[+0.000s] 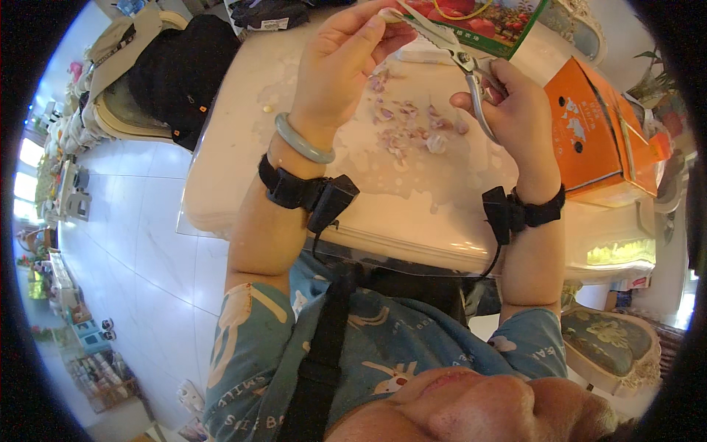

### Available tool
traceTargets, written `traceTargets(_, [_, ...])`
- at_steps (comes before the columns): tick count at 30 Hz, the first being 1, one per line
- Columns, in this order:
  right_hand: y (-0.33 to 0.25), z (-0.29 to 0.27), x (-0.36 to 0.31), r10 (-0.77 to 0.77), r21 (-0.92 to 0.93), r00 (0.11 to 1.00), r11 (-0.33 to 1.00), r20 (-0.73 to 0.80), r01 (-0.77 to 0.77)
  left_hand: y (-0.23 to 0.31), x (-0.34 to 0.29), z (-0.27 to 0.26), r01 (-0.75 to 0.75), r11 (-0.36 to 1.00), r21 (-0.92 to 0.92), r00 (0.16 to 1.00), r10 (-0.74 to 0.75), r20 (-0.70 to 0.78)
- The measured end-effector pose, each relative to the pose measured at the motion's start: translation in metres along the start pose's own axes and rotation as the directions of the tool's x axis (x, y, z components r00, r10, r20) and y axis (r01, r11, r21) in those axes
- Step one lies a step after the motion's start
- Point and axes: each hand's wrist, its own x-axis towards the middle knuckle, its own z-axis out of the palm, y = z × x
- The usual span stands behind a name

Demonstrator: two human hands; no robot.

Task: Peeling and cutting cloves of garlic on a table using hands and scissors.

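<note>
Near the top of the view my left hand is raised over the table, its fingers pinched round a pale garlic clove. Kitchen scissors with serrated inner edges are in my right hand, which grips their metal handles. The blades point up and left, close to the clove, and look parted; whether they touch it I cannot tell. Below them, purplish garlic cloves and skins lie scattered on the table. A small pale peeled clove sits apart, left of my left wrist.
An orange carton stands right of my right hand. At the far edge is a green and red printed box with a yellow cord. Dark cloth hangs over a chair on the left. A patterned chair stands at lower right.
</note>
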Motion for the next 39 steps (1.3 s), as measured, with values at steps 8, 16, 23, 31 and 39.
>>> traceTargets(8, [-0.011, 0.006, -0.002, 0.164, 0.145, 0.985, 0.974, 0.062, -0.171, 0.004, -0.001, -0.004, 0.116, 0.983, -0.141, 0.993, -0.114, 0.022])
traceTargets(16, [-0.002, 0.014, -0.003, 0.192, -0.034, 0.978, 0.981, 0.085, -0.190, 0.001, -0.002, -0.007, 0.313, 0.932, -0.184, 0.947, -0.322, -0.021])
traceTargets(23, [0.002, 0.010, -0.003, 0.001, -0.199, 0.998, 0.980, -0.063, -0.014, 0.002, -0.003, -0.010, 0.247, 0.924, -0.293, 0.966, -0.260, -0.007])
traceTargets(31, [-0.009, 0.000, 0.000, 0.136, -0.300, 0.990, 0.946, 0.030, -0.121, -0.001, -0.005, -0.003, 0.122, 0.992, -0.039, 0.965, -0.128, -0.229])
traceTargets(39, [-0.002, 0.007, -0.004, -0.054, -0.236, 0.990, 0.971, -0.128, 0.023, 0.001, -0.005, -0.004, 0.125, 0.980, -0.153, 0.979, -0.146, -0.141])
